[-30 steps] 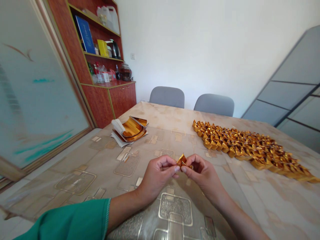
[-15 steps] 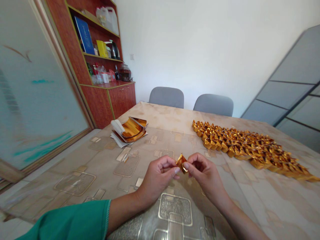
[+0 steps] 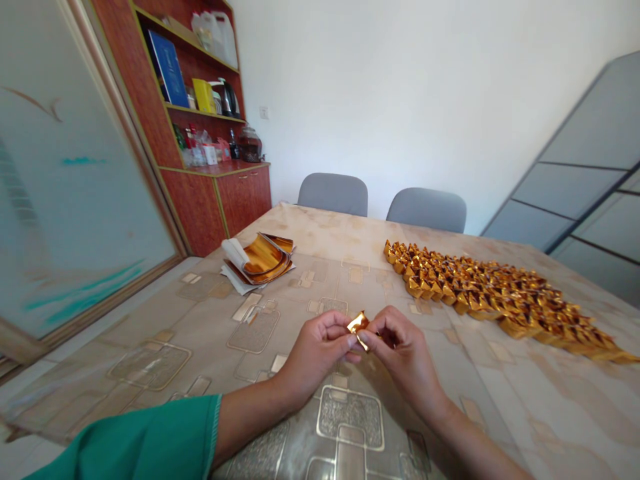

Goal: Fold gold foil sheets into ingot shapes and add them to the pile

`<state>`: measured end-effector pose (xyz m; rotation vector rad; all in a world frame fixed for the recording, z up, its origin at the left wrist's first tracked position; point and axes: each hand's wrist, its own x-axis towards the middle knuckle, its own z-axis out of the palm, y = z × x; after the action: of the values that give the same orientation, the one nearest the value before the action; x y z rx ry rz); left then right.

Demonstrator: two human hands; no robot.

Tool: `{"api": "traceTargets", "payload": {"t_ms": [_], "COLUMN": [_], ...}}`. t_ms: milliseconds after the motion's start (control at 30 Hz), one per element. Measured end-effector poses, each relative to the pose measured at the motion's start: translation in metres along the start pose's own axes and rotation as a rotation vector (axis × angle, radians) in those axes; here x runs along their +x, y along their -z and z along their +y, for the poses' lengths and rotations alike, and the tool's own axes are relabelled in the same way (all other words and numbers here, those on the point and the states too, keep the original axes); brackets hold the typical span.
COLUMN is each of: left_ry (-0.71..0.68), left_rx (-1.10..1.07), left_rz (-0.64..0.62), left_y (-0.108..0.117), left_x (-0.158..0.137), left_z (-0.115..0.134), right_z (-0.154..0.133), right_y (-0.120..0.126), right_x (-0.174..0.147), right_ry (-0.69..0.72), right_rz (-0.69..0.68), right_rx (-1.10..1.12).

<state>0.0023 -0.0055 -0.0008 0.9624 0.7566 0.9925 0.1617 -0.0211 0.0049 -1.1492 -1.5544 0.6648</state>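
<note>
A small folded gold-foil piece (image 3: 357, 323), partly covered, sits between the left hand (image 3: 316, 352) and right hand (image 3: 406, 350), both pinching it.

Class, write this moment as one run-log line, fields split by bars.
left hand: pinching gold foil piece | right hand: pinching same piece | to left: curled gold sheets | to right: rows of folded gold pieces

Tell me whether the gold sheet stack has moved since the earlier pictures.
No: the gold sheet stack shows no shift in any direction against the patterned tablecloth.
</note>
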Motion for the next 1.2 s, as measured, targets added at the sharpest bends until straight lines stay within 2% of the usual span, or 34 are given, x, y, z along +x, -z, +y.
{"api": "traceTargets", "payload": {"t_ms": [167,333,433,533,633,767,867,967,1100,1200], "left_ry": [0.048,0.104,0.098,0.102,0.114,0.117,0.116,0.089,0.046,0.017], "left_rx": [-0.076,-0.217,-0.27,-0.259,-0.205,-0.16,-0.16,-0.155,-0.113,-0.093], "left_rz": [0.001,0.069,0.088,0.099,0.059,0.047,0.066,0.098,0.105,0.093], "left_y": [0.002,0.003,0.005,0.006,0.006,0.005,0.005,0.007,0.008,0.007], "left_x": [0.001,0.003,0.003,0.002,0.001,0.001,0.003,0.005,0.005,0.004], "left_z": [-0.001,0.001,0.001,0.001,0.0,-0.001,-0.001,-0.001,0.002,0.004], "right_z": [-0.002,0.0,0.004,0.006,0.008,0.009,0.009,0.006,-0.001,-0.001], "right_y": [0.001,0.005,0.005,0.003,0.0,-0.003,-0.003,0.002,0.011,0.013], "right_x": [-0.001,0.001,0.001,0.0,-0.001,-0.002,-0.002,0.0,0.002,0.002], "right_ry": [0.0,-0.145,-0.216,-0.234,-0.234,-0.248,-0.261,-0.205,0.0,0.068], "right_rz": [-0.03,-0.062,-0.104,-0.148,-0.106,-0.072,-0.112,-0.144,-0.109,-0.146], "right_rx": [0.014,0.202,0.189,0.13,0.108,0.135,0.184,0.176,-0.034,-0.145]}}
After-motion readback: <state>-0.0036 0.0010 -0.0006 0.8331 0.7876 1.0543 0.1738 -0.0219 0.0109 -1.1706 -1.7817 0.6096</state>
